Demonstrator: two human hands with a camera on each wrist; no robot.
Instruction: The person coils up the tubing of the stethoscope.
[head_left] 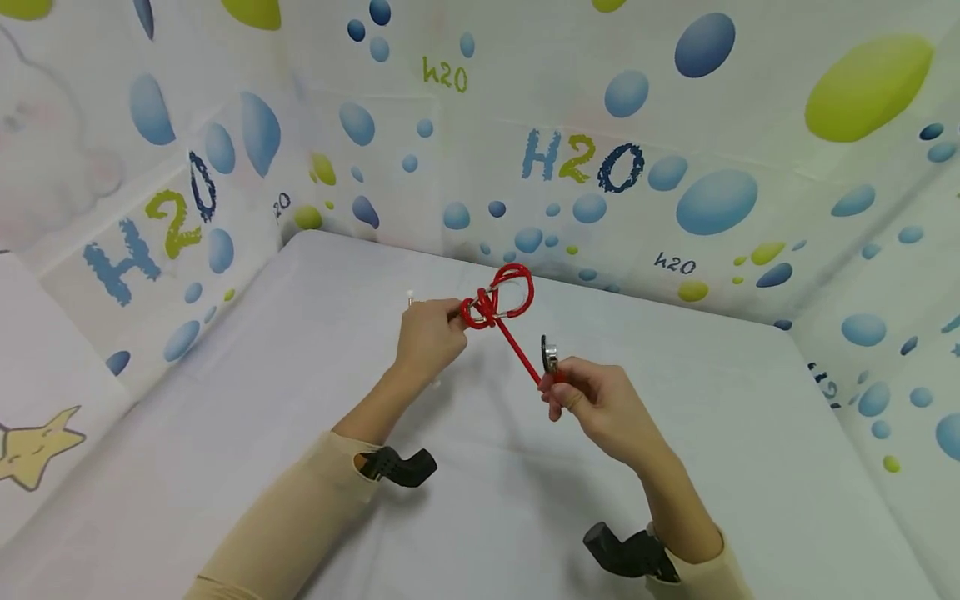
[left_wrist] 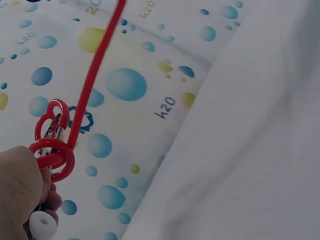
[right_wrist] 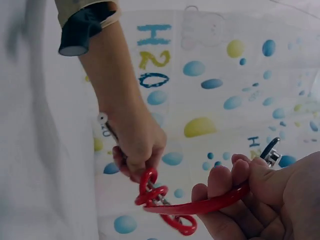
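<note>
A stethoscope with red tubing (head_left: 518,352) is held in the air between both hands. Its red tube is looped and wrapped into a bundle (head_left: 487,307) around the metal part. My left hand (head_left: 431,337) grips this bundle at its near end, and a white eartip (left_wrist: 43,225) pokes out below the fingers in the left wrist view. From the bundle, a length of tube runs down to my right hand (head_left: 600,404), which pinches it just by the chest piece (head_left: 551,354). In the right wrist view the tube (right_wrist: 215,204) crosses the right fingers. The left palm side is hidden.
A white-covered table (head_left: 480,500) lies beneath the hands. Behind it and at the sides hang white sheets (head_left: 480,125) printed with blue and green drops. Black wrist cameras (head_left: 408,468) stick out from both beige sleeves (head_left: 292,517).
</note>
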